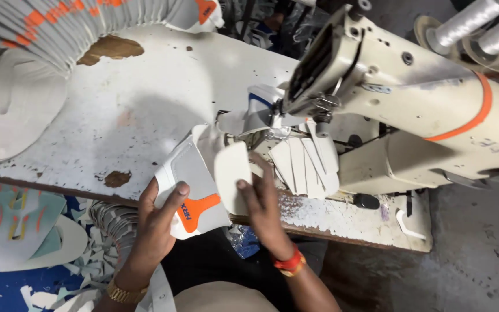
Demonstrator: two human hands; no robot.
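My left hand (158,222) grips a white and grey shoe upper piece (192,193) with an orange patch, thumb on top, at the table's near edge. My right hand (264,208) holds a small cream rounded piece (232,173) upright beside that upper piece. Both sit just in front of the needle area (275,118) of a cream sewing machine (411,98). Several cream cut pieces (307,164) lie fanned on the machine bed to the right of my right hand.
A worn white table (134,110) with chipped paint carries a long curved stack of grey and orange pieces (70,29) at the back left. Thread spools (480,26) stand at the top right. Scraps and cut shapes (24,231) litter the floor at the left.
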